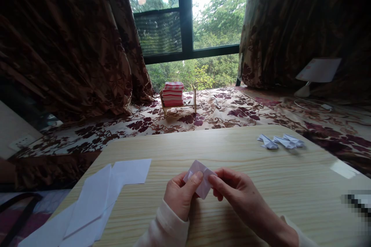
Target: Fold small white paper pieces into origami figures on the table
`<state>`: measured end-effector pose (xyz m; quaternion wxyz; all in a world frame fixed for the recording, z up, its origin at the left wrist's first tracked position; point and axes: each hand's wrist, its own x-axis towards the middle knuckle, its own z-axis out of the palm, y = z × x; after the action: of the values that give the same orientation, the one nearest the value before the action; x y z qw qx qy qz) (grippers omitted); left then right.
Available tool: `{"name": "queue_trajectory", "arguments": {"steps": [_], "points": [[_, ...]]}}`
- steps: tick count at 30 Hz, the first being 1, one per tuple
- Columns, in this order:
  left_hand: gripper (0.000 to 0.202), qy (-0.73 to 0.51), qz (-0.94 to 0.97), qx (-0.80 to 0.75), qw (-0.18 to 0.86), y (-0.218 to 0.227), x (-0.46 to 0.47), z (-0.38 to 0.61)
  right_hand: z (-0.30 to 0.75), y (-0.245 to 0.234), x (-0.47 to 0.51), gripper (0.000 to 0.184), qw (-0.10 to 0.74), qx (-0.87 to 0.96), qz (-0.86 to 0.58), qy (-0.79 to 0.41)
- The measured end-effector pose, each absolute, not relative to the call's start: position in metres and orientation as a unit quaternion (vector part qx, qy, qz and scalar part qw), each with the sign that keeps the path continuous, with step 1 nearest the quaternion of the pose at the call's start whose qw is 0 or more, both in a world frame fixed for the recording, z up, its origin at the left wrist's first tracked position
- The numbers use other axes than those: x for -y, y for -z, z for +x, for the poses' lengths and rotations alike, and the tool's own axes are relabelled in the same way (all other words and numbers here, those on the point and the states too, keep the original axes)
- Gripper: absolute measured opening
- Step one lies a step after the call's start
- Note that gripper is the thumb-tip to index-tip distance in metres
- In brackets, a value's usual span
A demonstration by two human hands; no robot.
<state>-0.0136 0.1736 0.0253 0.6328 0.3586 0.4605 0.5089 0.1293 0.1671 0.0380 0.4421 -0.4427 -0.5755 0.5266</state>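
Note:
A small folded square of white paper (204,187) is held up above the table, turned with one corner pointing away from me. My left hand (181,193) grips its left side, the thumb lying flat across the front face. At the paper's right corner, my right hand (232,187) pinches it between thumb and fingers. Crease lines run over the face of the square. The fingers behind the paper are mostly hidden.
Several loose white sheets (92,193) overlap on the left of the pale wooden table (139,216). Folded paper figures (269,142) lie at its far right. Beyond are a small rack (194,102) with stacked pink striped cloths (173,96), a lamp (319,70) and a window (187,15).

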Motion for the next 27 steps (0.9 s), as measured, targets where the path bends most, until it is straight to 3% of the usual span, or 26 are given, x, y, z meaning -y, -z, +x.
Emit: {"name": "queue_trajectory", "arguments": {"steps": [4, 9, 16, 21, 27], "points": [[0.036, -0.525, 0.358, -0.465, 0.617, -0.019, -0.176, -0.017, 0.129, -0.032, -0.167, 0.019, 0.468, 0.64, -0.408, -0.453], [0.031, -0.511, 0.405, -0.49, 0.579, -0.037, -0.172, -0.017, 0.135, -0.034, -0.167, 0.026, 0.484, 0.758, -0.343, -0.271], [0.022, -0.504, 0.415, -0.489, 0.579, -0.052, -0.168, -0.015, 0.139, -0.039, -0.164, 0.021, 0.445, 0.799, -0.345, -0.209], [0.022, -0.49, 0.404, -0.483, 0.603, -0.048, -0.17, -0.016, 0.143, -0.041, -0.165, 0.029, 0.424, 0.825, -0.321, -0.192], [0.03, -0.48, 0.42, -0.492, 0.592, -0.042, -0.171, -0.017, 0.146, -0.045, -0.166, 0.024, 0.381, 0.846, -0.33, -0.173]]}}
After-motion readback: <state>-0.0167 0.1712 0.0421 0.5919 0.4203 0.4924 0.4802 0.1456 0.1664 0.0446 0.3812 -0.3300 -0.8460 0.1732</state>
